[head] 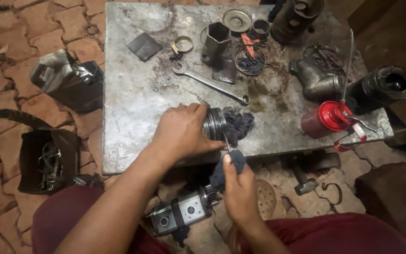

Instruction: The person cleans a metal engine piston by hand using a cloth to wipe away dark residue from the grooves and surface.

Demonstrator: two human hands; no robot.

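My left hand [182, 131] grips a round grooved metal part, a piston [214, 123], lying on its side near the front edge of a grimy metal table [132, 94]. A dark rag [239, 124] is bunched against the piston's far end. My right hand [239, 190] is closed on a thin metal pick [225, 141] wrapped in dark cloth [229, 167], just below the table edge. The pick's tip touches the piston's grooves.
On the table lie a spanner [210, 82], a hex socket [217, 40], rings, a red oil can [330, 117] and dark cylinders [384, 84]. On the brick floor are a black jug [66, 77], a box of scrap [48, 160], a gear pump [182, 211] and a hammer [301, 178].
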